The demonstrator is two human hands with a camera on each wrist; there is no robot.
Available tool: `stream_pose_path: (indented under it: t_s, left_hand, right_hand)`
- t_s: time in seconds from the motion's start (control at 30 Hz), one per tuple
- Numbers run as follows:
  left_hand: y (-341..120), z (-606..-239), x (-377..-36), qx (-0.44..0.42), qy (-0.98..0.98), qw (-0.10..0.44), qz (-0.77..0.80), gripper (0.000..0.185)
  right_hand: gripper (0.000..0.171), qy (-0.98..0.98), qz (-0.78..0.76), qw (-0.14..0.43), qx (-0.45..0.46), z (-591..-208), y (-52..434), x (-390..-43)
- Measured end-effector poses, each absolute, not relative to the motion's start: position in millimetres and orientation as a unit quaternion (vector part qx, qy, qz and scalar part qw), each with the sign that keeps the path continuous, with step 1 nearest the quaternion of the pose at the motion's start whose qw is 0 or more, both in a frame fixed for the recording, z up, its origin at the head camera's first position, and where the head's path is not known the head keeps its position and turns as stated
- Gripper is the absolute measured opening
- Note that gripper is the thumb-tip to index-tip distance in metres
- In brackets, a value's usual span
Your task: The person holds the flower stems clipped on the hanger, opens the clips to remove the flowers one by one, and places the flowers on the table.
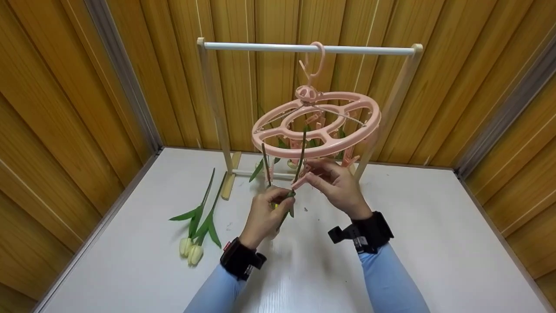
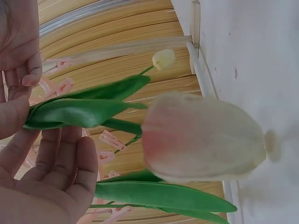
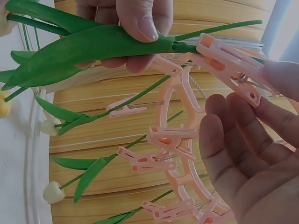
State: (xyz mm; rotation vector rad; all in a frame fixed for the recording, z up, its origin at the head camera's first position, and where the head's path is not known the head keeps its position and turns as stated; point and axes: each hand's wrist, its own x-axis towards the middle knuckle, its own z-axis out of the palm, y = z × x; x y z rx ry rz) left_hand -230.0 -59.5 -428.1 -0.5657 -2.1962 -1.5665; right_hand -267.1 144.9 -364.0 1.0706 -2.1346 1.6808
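Left grip [image 1: 266, 214] curls round tulip [image 1: 287, 204] under hanger [image 1: 316, 125] | right grip [image 1: 334, 184] pinches clip [image 3: 229, 65] | head: two tulips [image 1: 197, 226] on worktop [image 1: 434, 243] | wrist: stem in clip

Both arms wear light blue sleeves [image 1: 386, 278]; each wrist carries a black strap [image 1: 241, 259] with a camera mount, bare hands [image 1: 265, 215].
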Motion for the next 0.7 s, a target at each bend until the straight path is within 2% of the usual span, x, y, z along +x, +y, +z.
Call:
stream_pose_path:
  t_s: [0.7]
  left_hand:
    - [-56.8, -431.0, -228.3, -0.198, -0.768, 0.208, -0.573, 0.009]
  right_hand:
    - [0.028, -0.742, 0.565, 0.108, 0.345, -361.6, 142.6, -265.1]
